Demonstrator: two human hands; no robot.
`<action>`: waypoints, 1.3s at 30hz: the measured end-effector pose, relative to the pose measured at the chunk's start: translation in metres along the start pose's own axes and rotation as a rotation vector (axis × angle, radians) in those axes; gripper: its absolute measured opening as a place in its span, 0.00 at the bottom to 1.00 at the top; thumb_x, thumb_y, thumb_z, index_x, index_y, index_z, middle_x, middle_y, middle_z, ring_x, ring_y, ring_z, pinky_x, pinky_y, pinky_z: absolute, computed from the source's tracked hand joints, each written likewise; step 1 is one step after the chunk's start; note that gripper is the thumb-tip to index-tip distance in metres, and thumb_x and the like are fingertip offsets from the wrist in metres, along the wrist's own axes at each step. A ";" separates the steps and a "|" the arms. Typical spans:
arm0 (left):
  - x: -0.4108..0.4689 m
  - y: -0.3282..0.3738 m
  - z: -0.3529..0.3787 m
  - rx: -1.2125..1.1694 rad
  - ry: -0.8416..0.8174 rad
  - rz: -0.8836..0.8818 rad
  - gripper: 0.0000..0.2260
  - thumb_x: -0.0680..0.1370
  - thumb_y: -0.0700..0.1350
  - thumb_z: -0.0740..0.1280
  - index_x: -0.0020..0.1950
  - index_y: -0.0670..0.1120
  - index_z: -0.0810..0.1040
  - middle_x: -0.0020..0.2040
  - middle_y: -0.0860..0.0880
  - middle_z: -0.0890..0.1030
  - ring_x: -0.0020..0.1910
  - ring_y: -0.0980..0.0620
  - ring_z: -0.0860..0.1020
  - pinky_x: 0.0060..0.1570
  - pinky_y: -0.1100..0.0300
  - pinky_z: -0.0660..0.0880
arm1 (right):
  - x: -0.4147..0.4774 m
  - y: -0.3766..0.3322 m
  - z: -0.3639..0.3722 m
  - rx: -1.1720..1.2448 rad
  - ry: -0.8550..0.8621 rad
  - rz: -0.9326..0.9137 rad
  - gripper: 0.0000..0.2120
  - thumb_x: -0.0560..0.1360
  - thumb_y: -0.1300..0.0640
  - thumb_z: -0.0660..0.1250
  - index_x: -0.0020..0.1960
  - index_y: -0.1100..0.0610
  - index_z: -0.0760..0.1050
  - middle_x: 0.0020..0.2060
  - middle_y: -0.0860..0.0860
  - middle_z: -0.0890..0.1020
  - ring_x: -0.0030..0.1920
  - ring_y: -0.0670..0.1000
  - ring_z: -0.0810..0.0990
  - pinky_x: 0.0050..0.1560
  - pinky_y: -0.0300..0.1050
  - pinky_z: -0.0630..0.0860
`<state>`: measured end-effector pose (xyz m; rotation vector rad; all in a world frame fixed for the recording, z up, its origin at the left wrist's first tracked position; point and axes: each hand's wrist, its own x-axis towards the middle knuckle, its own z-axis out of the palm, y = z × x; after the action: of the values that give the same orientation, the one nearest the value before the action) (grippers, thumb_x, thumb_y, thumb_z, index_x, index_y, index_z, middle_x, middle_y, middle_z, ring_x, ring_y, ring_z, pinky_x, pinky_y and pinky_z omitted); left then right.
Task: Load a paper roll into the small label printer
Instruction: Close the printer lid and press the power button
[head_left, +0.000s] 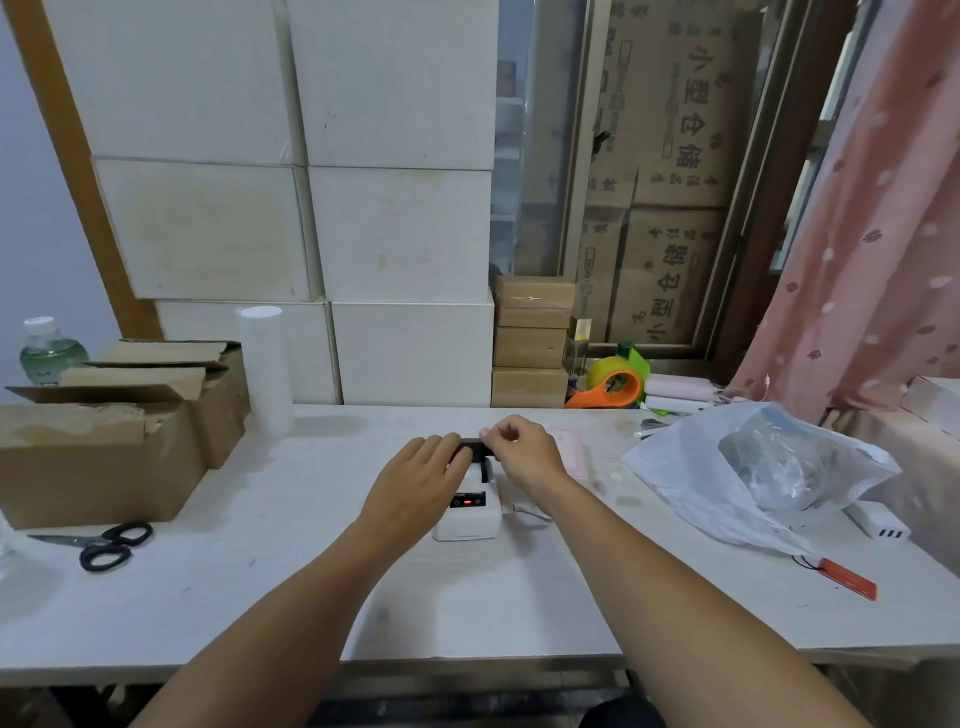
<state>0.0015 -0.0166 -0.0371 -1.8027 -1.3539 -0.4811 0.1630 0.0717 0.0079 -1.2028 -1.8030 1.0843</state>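
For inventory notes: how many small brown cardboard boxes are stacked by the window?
4, in one stack right of the white boxes: top, second, third, bottom. More may be hidden behind.

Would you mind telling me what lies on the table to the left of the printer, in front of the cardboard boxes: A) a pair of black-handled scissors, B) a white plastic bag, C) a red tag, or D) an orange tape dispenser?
A: the scissors lie on the table left of the printer, just in front of the cardboard boxes.
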 end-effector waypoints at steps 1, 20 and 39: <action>-0.002 0.000 0.001 0.000 0.014 0.017 0.08 0.77 0.36 0.71 0.54 0.42 0.75 0.49 0.44 0.80 0.40 0.45 0.76 0.42 0.52 0.75 | 0.000 0.002 0.001 -0.003 -0.001 0.010 0.10 0.80 0.50 0.71 0.51 0.57 0.82 0.47 0.51 0.86 0.50 0.52 0.83 0.51 0.47 0.78; -0.004 -0.006 -0.013 -0.430 -0.188 -0.290 0.09 0.79 0.46 0.71 0.58 0.47 0.82 0.55 0.54 0.82 0.53 0.51 0.78 0.40 0.56 0.78 | -0.002 0.012 0.004 0.186 -0.181 0.321 0.12 0.74 0.62 0.75 0.57 0.61 0.81 0.48 0.57 0.84 0.45 0.55 0.81 0.47 0.47 0.79; 0.005 -0.014 -0.011 -0.721 -0.377 -0.516 0.14 0.79 0.43 0.74 0.64 0.47 0.86 0.66 0.52 0.84 0.67 0.49 0.76 0.67 0.56 0.72 | -0.001 0.003 -0.005 0.155 -0.196 0.499 0.16 0.73 0.63 0.78 0.60 0.62 0.84 0.52 0.58 0.88 0.39 0.54 0.85 0.35 0.43 0.76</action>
<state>-0.0076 -0.0207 -0.0214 -2.1669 -2.1186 -1.0475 0.1686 0.0722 0.0066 -1.5376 -1.5554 1.6394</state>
